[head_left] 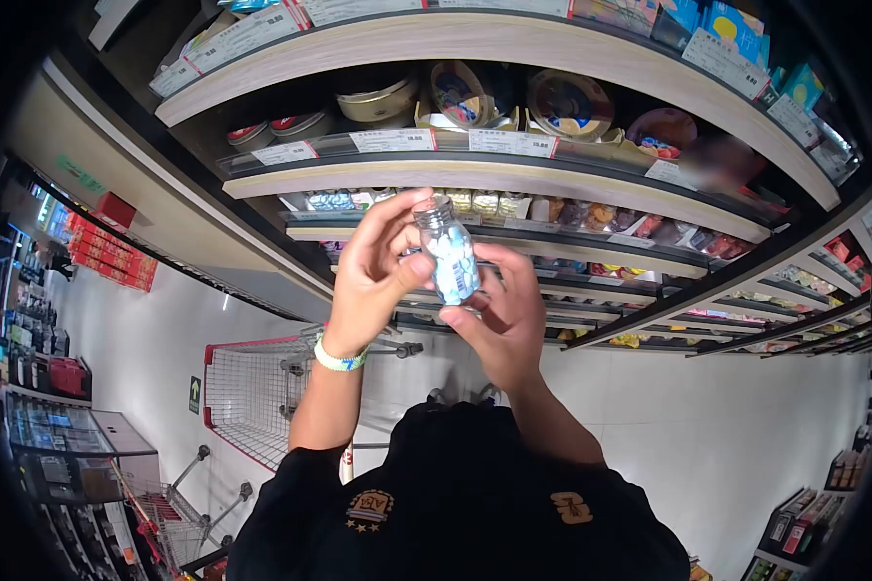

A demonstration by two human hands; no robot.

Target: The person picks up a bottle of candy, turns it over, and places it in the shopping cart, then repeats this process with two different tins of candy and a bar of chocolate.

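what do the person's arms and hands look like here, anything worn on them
Both hands are bare, with no gloves or rings that can be made out. The left hand has a woven wristband in white, green and blue around the wrist. The right hand has nothing visible on its wrist. Both forearms are uncovered; short black sleeves begin near the elbows.
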